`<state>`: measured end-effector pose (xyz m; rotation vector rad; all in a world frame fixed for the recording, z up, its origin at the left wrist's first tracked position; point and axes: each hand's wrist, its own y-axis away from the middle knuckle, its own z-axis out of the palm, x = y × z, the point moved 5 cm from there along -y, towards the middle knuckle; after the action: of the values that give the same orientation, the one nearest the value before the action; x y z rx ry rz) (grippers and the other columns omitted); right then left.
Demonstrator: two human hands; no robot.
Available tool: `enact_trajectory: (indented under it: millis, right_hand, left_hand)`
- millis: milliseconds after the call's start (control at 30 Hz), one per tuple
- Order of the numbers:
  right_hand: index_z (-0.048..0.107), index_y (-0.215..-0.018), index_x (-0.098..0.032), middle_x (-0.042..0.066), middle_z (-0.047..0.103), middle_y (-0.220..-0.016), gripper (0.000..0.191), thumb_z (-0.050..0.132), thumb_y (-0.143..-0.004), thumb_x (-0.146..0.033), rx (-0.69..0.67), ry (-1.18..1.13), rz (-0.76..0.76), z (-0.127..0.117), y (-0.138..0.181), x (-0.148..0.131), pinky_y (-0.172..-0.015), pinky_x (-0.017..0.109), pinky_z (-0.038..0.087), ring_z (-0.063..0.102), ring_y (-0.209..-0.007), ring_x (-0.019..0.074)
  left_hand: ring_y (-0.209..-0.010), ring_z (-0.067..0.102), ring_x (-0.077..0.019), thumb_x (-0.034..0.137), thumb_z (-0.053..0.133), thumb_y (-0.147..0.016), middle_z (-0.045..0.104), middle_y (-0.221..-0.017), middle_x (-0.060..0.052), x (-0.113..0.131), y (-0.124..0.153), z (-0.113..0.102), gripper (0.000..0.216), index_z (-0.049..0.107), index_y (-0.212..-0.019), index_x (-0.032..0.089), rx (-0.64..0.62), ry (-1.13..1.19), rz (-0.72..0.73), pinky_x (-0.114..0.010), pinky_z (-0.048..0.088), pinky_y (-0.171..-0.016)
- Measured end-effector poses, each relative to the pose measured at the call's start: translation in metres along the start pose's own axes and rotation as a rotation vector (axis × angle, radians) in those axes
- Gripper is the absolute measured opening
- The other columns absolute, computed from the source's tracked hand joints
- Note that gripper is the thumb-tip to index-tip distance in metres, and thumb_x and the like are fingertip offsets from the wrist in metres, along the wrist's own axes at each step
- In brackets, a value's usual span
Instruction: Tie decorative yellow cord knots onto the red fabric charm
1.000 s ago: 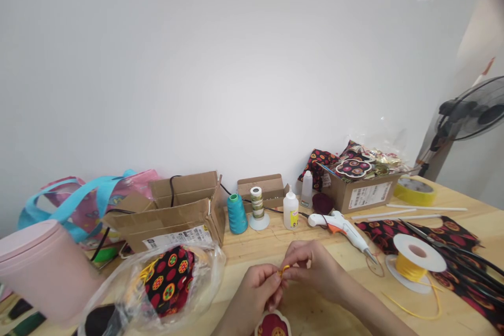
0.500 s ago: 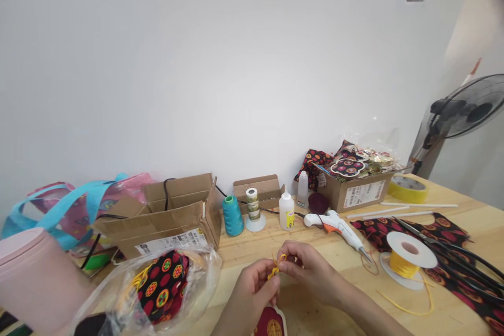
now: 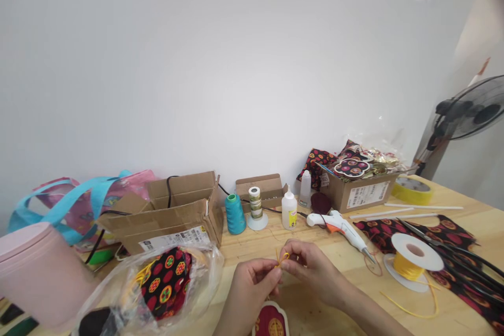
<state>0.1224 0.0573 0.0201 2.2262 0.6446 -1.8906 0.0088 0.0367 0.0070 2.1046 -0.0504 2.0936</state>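
Both my hands meet low in the middle of the wooden table [image 3: 252, 247]. My left hand [image 3: 252, 289] and my right hand [image 3: 311, 268] each pinch a short piece of yellow cord [image 3: 282, 259], which forms a small loop between the fingertips. Just below them, at the frame's bottom edge, lies a red ornament with a gold emblem [image 3: 271, 323]. A white spool of the same yellow cord [image 3: 413, 262] lies to the right, its loose end trailing over the table.
A white glue gun [image 3: 340, 226], a glue bottle [image 3: 289, 211], teal thread [image 3: 235, 213] and a banded spool [image 3: 256, 205] stand behind my hands. Cardboard boxes [image 3: 173, 215] [image 3: 362, 191], patterned fabric [image 3: 444, 236], a plastic bag of fabric pieces [image 3: 165, 278], a pink container [image 3: 39, 273], yellow tape [image 3: 413, 189] and a fan [image 3: 468, 115] surround them.
My fingers have worked the yellow cord; its loop now stands up more clearly between the fingertips. The view has shifted slightly.
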Motion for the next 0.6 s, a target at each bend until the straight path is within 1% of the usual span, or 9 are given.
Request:
enact_trajectory:
  millis: [133, 200, 233, 300, 367, 433, 500, 600]
  right_hand:
    - [0.052, -0.063, -0.015, -0.002, 0.048, -0.056, 0.021, 0.054, -0.068, -0.035, -0.018, -0.042, 0.004, 0.001, 0.000, 0.000, -0.048, 0.021, 0.030, 0.041, -0.051, 0.0096]
    - [0.055, -0.067, -0.015, -0.002, 0.047, -0.056, 0.020, 0.053, -0.070, -0.035, -0.003, 0.012, -0.018, -0.002, 0.001, -0.003, -0.048, 0.021, 0.030, 0.040, -0.051, 0.0098]
    - [0.056, -0.072, -0.015, -0.002, 0.047, -0.058, 0.019, 0.054, -0.070, -0.034, 0.020, 0.065, -0.053, -0.004, 0.001, -0.005, -0.048, 0.021, 0.031, 0.040, -0.053, 0.0100]
    - [0.058, -0.084, -0.018, 0.000, 0.047, -0.067, 0.021, 0.056, -0.069, -0.032, 0.064, 0.192, -0.179, -0.008, 0.002, -0.013, -0.054, 0.023, 0.034, 0.043, -0.061, 0.0118]
    - [0.056, -0.095, -0.022, 0.002, 0.048, -0.079, 0.029, 0.059, -0.067, -0.027, 0.086, 0.314, -0.335, -0.009, 0.005, -0.020, -0.064, 0.026, 0.036, 0.045, -0.074, 0.0145]
    - [0.054, -0.100, -0.024, 0.003, 0.047, -0.085, 0.033, 0.059, -0.067, -0.024, 0.106, 0.425, -0.436, -0.007, 0.007, -0.023, -0.067, 0.028, 0.036, 0.044, -0.080, 0.0162]
    - [0.055, -0.098, -0.023, 0.003, 0.046, -0.081, 0.029, 0.057, -0.068, -0.023, 0.129, 0.511, -0.464, -0.004, 0.009, -0.022, -0.065, 0.028, 0.035, 0.044, -0.077, 0.0164]
    - [0.060, -0.086, -0.023, 0.003, 0.045, -0.076, 0.016, 0.054, -0.071, -0.024, 0.128, 0.585, -0.456, 0.000, 0.010, -0.022, -0.061, 0.028, 0.035, 0.044, -0.073, 0.0160]
  left_hand:
    - [-0.041, 0.040, -0.0071, 0.035, 0.061, -0.058, 0.050, -0.044, 0.003, 0.001, -0.001, 0.000, 0.025, 0.063, -0.058, 0.010, 0.006, -0.017, 0.021, -0.018, 0.030, -0.042]
    - [-0.041, 0.039, -0.0068, 0.034, 0.060, -0.059, 0.050, -0.043, 0.002, 0.001, -0.001, 0.000, 0.025, 0.062, -0.055, 0.010, 0.013, -0.030, 0.031, -0.018, 0.029, -0.041]
    - [-0.040, 0.039, -0.0068, 0.034, 0.059, -0.060, 0.050, -0.043, 0.002, 0.001, -0.001, -0.001, 0.025, 0.061, -0.053, 0.010, 0.020, -0.037, 0.037, -0.018, 0.028, -0.041]
    - [-0.041, 0.039, -0.0069, 0.032, 0.058, -0.062, 0.050, -0.044, 0.002, 0.002, -0.001, -0.001, 0.024, 0.060, -0.052, 0.010, 0.023, -0.050, 0.046, -0.018, 0.028, -0.042]
    - [-0.042, 0.039, -0.0073, 0.030, 0.057, -0.064, 0.049, -0.044, 0.002, 0.001, -0.001, -0.002, 0.023, 0.060, -0.053, 0.010, 0.017, -0.060, 0.055, -0.019, 0.029, -0.043]
    - [-0.043, 0.039, -0.0075, 0.029, 0.055, -0.065, 0.048, -0.044, 0.002, 0.000, -0.001, -0.002, 0.022, 0.059, -0.054, 0.010, 0.013, -0.072, 0.069, -0.019, 0.029, -0.043]
    - [-0.044, 0.038, -0.0075, 0.028, 0.054, -0.066, 0.046, -0.044, 0.003, -0.001, -0.001, -0.002, 0.022, 0.059, -0.055, 0.010, 0.009, -0.084, 0.086, -0.019, 0.028, -0.043]
    - [-0.045, 0.037, -0.0072, 0.026, 0.055, -0.066, 0.045, -0.046, 0.003, -0.004, -0.001, 0.000, 0.020, 0.061, -0.057, 0.010, 0.006, -0.106, 0.103, -0.018, 0.027, -0.044]
